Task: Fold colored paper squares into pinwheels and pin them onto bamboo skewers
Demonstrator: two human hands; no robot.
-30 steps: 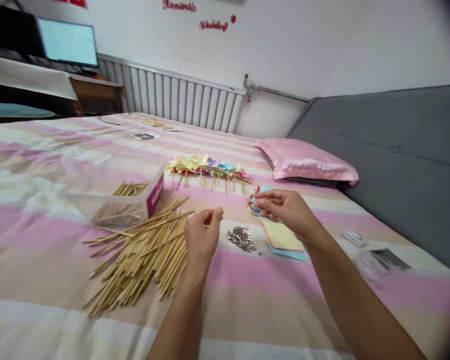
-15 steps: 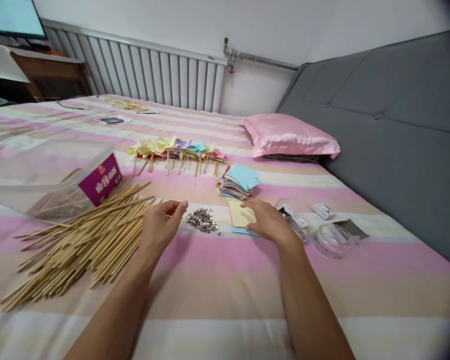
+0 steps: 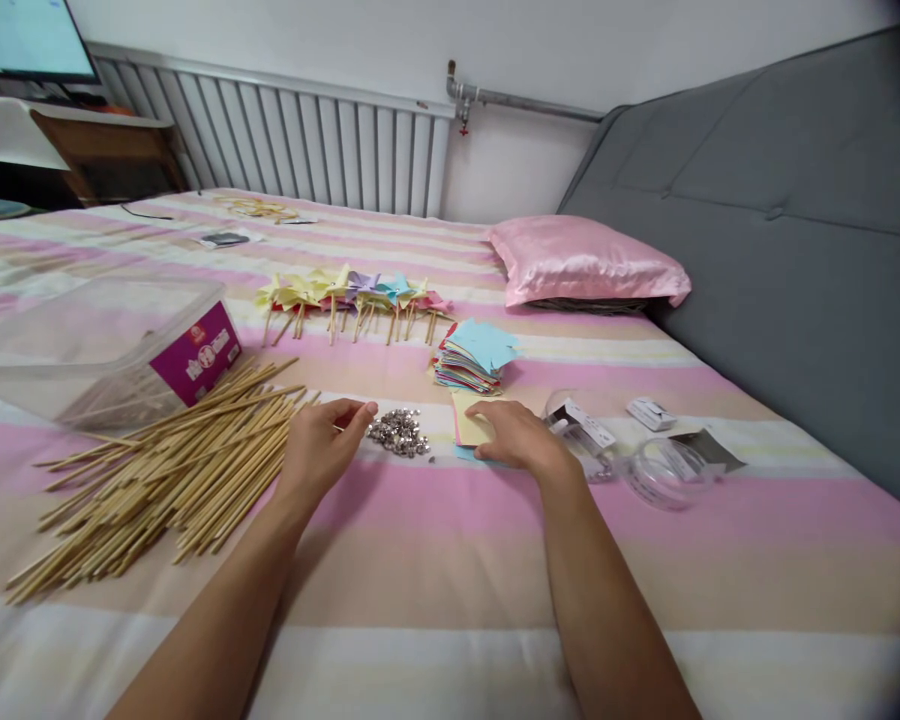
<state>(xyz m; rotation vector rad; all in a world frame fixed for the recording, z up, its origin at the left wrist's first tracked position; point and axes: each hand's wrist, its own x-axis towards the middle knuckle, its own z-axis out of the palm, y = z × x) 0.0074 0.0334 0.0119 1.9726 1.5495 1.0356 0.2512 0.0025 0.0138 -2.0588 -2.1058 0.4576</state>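
My left hand [image 3: 322,440] is closed in a pinch between the pile of wooden sticks [image 3: 187,480] and a heap of small silvery metal pieces [image 3: 401,433]. Whatever sits between its fingertips is too small to make out. My right hand [image 3: 521,435] reaches over a few sheets of paper, a yellow sheet [image 3: 465,425] on top and a blue one underneath. Its thumb and forefinger are apart over the yellow sheet, and the palm side is hidden. Just behind stands a stack of coloured paper pieces [image 3: 476,355], blue on top.
Several paper pinwheels [image 3: 352,290] on sticks lie in a row farther back. A clear plastic box [image 3: 195,355] with a purple label is at left. On the right are a clear round container [image 3: 656,475], small white box [image 3: 650,413] and pink pillow [image 3: 585,262].
My right hand has slid a little left, farther over the yellow sheet. My left hand keeps its pinch in nearly the same place. The camera view has shifted slightly.
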